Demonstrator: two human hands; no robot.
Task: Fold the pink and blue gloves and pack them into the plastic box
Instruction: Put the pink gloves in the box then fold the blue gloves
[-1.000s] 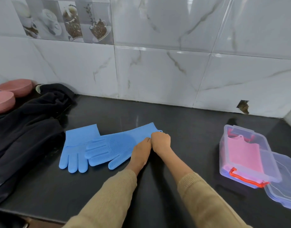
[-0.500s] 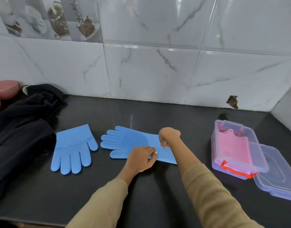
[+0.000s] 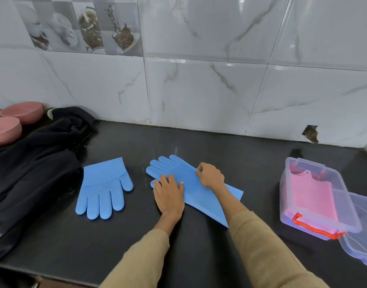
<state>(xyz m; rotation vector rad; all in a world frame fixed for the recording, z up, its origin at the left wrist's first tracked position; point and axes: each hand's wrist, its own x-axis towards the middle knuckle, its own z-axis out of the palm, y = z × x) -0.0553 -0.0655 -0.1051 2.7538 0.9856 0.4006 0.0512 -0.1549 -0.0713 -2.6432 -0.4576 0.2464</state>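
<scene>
One blue glove (image 3: 199,190) lies flat at the middle of the black counter, fingers pointing far-left and cuff toward the right. My left hand (image 3: 168,194) rests flat on its near finger side, fingers spread. My right hand (image 3: 210,175) is curled on the glove's palm and seems to pinch its edge. A second blue glove (image 3: 104,189) lies apart to the left, folded short, fingers toward me. The clear plastic box (image 3: 288,206) with red handles stands at the right, and pink gloves (image 3: 312,196) lie folded inside it.
The box's clear lid (image 3: 363,244) lies open beside it at the right edge. A dark cloth heap (image 3: 31,169) covers the left of the counter, with two pink bowls (image 3: 14,121) behind it. A tiled wall backs the counter.
The blue glove has been pulled off the other one and turned, so it now lies on its own further right. Both hands moved up from its cuff onto its palm and fingers.
</scene>
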